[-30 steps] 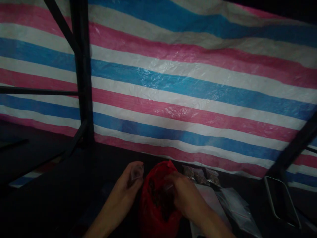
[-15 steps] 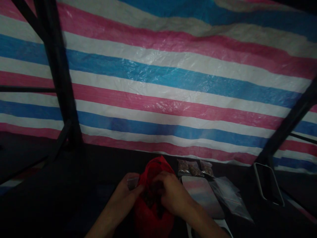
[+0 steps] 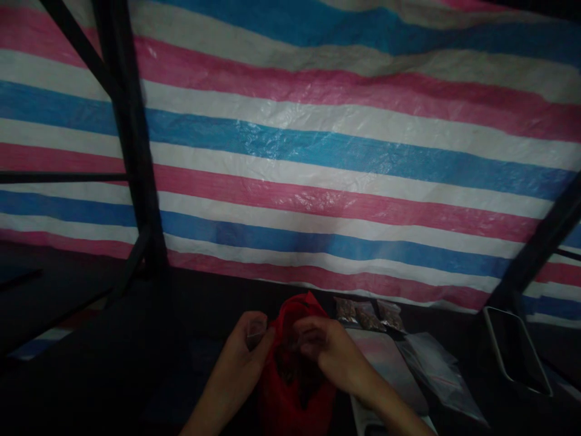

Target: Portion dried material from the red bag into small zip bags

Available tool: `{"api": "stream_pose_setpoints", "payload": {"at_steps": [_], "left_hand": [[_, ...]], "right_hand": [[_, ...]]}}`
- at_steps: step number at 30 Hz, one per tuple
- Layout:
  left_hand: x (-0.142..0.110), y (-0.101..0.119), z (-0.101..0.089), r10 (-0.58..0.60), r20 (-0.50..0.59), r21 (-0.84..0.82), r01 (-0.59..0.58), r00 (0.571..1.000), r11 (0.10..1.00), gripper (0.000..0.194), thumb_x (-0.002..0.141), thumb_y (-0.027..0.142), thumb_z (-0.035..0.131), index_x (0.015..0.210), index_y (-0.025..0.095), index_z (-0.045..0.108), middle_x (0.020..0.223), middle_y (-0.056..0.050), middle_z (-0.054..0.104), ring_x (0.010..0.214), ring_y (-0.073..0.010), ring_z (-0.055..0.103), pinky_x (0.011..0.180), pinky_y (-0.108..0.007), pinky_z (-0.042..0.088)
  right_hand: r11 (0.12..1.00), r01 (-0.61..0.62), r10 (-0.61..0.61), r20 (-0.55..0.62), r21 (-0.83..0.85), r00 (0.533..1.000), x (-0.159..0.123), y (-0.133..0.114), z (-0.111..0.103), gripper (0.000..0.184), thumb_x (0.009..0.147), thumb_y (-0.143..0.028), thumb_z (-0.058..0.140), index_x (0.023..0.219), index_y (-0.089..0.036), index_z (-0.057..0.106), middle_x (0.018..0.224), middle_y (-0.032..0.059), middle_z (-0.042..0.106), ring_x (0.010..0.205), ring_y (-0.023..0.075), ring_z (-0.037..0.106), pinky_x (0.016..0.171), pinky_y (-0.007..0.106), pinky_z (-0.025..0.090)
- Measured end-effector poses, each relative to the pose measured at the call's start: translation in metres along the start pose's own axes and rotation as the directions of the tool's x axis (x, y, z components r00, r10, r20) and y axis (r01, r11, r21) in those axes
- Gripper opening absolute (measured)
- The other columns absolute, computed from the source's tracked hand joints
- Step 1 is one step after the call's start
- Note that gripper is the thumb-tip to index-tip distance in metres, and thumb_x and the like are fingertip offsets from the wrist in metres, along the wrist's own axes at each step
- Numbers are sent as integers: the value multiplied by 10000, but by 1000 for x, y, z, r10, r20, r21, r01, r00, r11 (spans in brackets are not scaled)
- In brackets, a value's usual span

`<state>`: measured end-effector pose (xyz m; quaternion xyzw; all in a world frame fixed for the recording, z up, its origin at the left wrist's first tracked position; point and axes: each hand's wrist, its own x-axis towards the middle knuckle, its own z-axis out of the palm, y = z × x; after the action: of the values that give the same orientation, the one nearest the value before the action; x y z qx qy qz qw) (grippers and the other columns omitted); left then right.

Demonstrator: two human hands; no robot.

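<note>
Head view. Background: a striped sheet, pink, white and blue, hanging behind the bag; a dark frame standing in front of it, to the left; a dark table running beneath.

Item: bag, red, one; sitting between the hands, its mouth gaping upward and showing dark stuff, too dim to identify.

Item: left hand; touching the bag's left edge, thumb and fingers curling nearly closed around a clear baggie. Whether the baggie is containing anything, cannot tell.

Item: right hand; reaching over the bag's mouth from the right, fingers bending, half closed. Whether they are gripping anything, cannot tell.

Item: packets, three, clear, with brown contents; lying behind and right of the bag.

Item: scale, silver-topped; lying just right of the bag, partly hiding under the right forearm.

Item: empties, clear, flat, overlapping; lying right of the bag, beyond the scale.

Item: phone, dark-screened; resting farthest right of the bag.

Tally, by judgement: three packets showing as filled; the empties apparently awaiting filling; the bag's contents not yet running out.
</note>
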<state>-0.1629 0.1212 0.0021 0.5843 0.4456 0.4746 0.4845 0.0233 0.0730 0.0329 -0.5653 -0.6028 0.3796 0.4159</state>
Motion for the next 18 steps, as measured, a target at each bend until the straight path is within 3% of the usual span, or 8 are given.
{"api": "stream_pose_setpoints", "payload": {"at_steps": [4, 7, 9, 12, 15, 18], "left_hand": [[-3, 4, -3, 99, -4, 77, -98, 995, 992, 249, 870, 470, 654, 997, 259, 619, 797, 40, 651, 744, -192, 650, 707, -298, 509], [-7, 7, -4, 129, 36, 100, -132, 991, 986, 191, 923, 422, 623, 1027, 262, 624, 864, 18, 703, 802, -206, 687, 733, -301, 519], [-10, 10, -4, 147, 49, 98, -151, 988, 984, 203, 923, 379, 622, 1087, 261, 624, 976, -12, 746, 906, -226, 719, 808, -317, 537], [-11, 11, -4, 169, 60, 83, -174, 984, 981, 231, 925, 351, 615, 1138, 263, 625, 1113, -41, 770, 1013, -243, 736, 907, -343, 543], [-10, 10, -5, 174, 63, 76, -178, 983, 981, 217, 934, 343, 601, 1132, 258, 622, 1155, -57, 771, 1038, -252, 740, 899, -354, 553], [-9, 9, -7, 177, 49, 87, -181, 983, 980, 241, 947, 365, 597, 1159, 251, 609, 1144, -56, 756, 1048, -246, 731, 914, -360, 549]], "right_hand": [[992, 120, -118, -48, 39, 992, -2, -26, 0, 381, 792, -62, 591, 1099, -210, 760, 1105, 52, 806, 1052, 217, 751, 997, 362, 559], [966, 233, -242, -79, -113, 967, -3, -49, 11, 406, 844, -58, 604, 1184, -221, 755, 1188, 58, 770, 1109, 214, 721, 1041, 369, 543], [896, 300, -320, -8, -328, 947, -2, -61, 19, 476, 852, 7, 560, 1207, -236, 764, 1232, 58, 738, 1145, 208, 692, 1058, 357, 528], [723, 374, -364, 140, -580, 921, -1, -70, 29, 651, 820, 104, 464, 1275, -262, 751, 1295, 63, 700, 1191, 221, 657, 1073, 373, 520], [625, 412, -382, 200, -663, 902, 0, -73, 32, 743, 796, 131, 436, 1363, -265, 709, 1338, 72, 684, 1223, 248, 641, 1089, 416, 528], [608, 435, -406, 211, -664, 889, 1, -71, 30, 717, 832, 115, 435, 1388, -255, 695, 1396, 82, 666, 1274, 254, 629, 1124, 436, 519]]}}
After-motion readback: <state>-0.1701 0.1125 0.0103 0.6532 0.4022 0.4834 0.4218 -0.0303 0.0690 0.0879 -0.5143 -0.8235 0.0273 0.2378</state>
